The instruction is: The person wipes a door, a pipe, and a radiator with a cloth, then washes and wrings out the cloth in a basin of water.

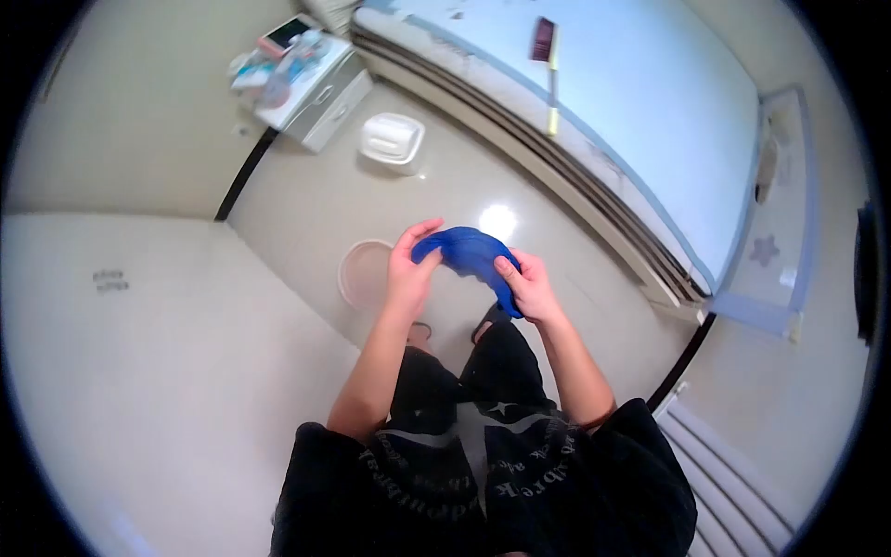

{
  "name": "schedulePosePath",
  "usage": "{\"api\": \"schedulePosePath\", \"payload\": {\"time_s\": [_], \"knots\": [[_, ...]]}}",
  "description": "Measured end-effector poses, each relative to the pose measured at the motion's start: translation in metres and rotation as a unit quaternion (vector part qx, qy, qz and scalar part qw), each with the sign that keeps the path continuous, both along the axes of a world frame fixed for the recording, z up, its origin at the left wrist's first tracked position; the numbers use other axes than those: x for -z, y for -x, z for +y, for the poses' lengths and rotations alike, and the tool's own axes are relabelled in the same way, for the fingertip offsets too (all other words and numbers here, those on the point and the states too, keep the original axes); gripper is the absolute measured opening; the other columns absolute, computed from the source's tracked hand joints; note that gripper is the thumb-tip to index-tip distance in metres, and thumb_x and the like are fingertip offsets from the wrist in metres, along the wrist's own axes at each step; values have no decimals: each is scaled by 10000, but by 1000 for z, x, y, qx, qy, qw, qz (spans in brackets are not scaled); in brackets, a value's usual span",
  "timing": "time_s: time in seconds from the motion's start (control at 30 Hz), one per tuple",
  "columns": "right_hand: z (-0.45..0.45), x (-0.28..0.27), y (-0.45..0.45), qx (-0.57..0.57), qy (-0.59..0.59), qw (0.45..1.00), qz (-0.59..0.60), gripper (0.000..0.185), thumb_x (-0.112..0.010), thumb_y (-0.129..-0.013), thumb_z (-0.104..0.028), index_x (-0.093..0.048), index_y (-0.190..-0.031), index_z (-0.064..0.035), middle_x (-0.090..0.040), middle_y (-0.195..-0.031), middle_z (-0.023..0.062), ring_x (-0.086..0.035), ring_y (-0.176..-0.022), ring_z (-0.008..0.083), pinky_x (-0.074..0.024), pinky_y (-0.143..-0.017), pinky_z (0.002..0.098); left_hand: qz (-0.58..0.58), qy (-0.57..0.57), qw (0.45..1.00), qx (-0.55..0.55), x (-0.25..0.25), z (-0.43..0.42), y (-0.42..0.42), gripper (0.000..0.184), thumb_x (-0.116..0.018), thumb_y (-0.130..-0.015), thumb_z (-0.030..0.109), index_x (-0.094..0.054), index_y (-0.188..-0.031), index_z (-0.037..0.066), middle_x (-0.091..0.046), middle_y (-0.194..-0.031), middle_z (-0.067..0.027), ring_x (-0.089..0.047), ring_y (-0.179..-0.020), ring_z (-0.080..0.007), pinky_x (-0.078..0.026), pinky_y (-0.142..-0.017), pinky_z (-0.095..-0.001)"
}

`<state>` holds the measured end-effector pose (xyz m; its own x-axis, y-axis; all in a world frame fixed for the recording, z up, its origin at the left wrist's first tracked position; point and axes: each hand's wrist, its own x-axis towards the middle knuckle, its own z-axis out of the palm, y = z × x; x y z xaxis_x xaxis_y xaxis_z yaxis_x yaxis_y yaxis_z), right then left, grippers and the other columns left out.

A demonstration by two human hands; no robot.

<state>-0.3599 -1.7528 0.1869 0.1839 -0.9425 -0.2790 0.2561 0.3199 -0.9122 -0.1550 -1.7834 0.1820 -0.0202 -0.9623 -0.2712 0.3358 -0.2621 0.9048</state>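
A blue cloth (475, 252) is stretched between my two hands, in front of my body and above the floor. My left hand (414, 265) grips its left end, fingers behind it and thumb in front. At the other end my right hand (529, 286) pinches the cloth with the thumb on top, and a loose corner hangs below. Under my left hand, a round pinkish basin (362, 277) stands on the floor, partly covered by my forearm.
A bed (640, 102) with a long-handled brush (553, 79) on it runs along the far right. A white lidded bin (392, 139) stands near a cluttered nightstand (320, 107). A white door or panel (167, 390) is at left, a radiator (729, 473) at lower right.
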Motion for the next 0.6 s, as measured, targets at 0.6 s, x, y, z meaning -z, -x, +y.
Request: {"api": "schedulePosePath", "payload": {"time_s": [0.6], "knots": [[136,-25,275,333,96,903,253,318,-625,-974,-117,-607,-1259,23,-593,-1014,83,-598,-942,180,-490,-866,304,29,-66,903,423,-21,54,354,500,-746,-913,87,-497,-1342,22,-672,-1146,-135,-669,-1004,-178,-565,-857,-327]]}}
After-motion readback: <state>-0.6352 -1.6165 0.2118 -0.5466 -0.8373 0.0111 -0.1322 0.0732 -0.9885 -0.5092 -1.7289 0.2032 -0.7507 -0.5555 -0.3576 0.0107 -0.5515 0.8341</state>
